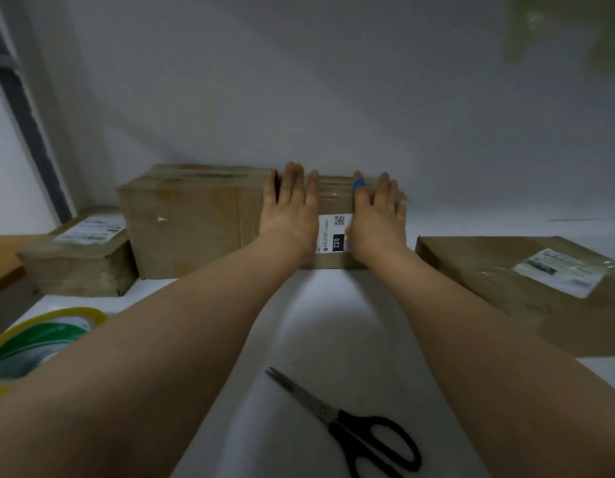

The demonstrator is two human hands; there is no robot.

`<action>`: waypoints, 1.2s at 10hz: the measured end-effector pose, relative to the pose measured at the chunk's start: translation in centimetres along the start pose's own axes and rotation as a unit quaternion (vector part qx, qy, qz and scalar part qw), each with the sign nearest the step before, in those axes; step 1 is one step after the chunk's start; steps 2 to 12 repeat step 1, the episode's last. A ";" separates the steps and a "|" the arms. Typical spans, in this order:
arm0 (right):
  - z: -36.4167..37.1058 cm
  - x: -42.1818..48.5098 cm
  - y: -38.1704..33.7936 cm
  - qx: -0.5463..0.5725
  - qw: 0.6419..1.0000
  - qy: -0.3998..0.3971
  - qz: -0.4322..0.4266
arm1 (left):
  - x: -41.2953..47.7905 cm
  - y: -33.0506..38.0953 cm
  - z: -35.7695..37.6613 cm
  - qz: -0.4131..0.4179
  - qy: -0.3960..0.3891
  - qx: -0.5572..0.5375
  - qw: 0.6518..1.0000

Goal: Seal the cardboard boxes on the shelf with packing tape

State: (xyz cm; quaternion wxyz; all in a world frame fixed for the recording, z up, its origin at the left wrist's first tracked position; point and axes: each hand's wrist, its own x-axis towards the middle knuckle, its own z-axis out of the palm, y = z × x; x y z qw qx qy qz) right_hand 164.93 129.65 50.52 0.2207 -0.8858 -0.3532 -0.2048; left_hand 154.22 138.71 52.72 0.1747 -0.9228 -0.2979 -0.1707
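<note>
A small cardboard box (334,260) with a white label reading 220 stands at the back of the white shelf (333,322). My left hand (290,212) and my right hand (378,215) lie flat against its front and top, fingers spread, one on each side of the label. A blue bandage wraps one finger of the right hand. A roll of packing tape (40,336) with green print lies at the near left, partly behind my left forearm. Black-handled scissors (351,422) lie shut on the shelf near me.
A larger cardboard box (192,219) stands directly left of the small one, touching it. A low labelled box (78,257) sits further left. A flat labelled box (526,288) lies at the right. A white wall rises behind.
</note>
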 end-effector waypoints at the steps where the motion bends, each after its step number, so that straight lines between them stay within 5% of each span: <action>1: -2.0 -0.9 -1.1 0.102 0.994 0.044 0.009 | -0.7 -0.1 -1.6 -0.013 0.010 -0.058 0.998; 12: -2.0 -0.9 -1.1 0.102 0.994 0.044 0.009 | -0.7 -0.1 -1.6 -0.013 0.010 -0.058 0.998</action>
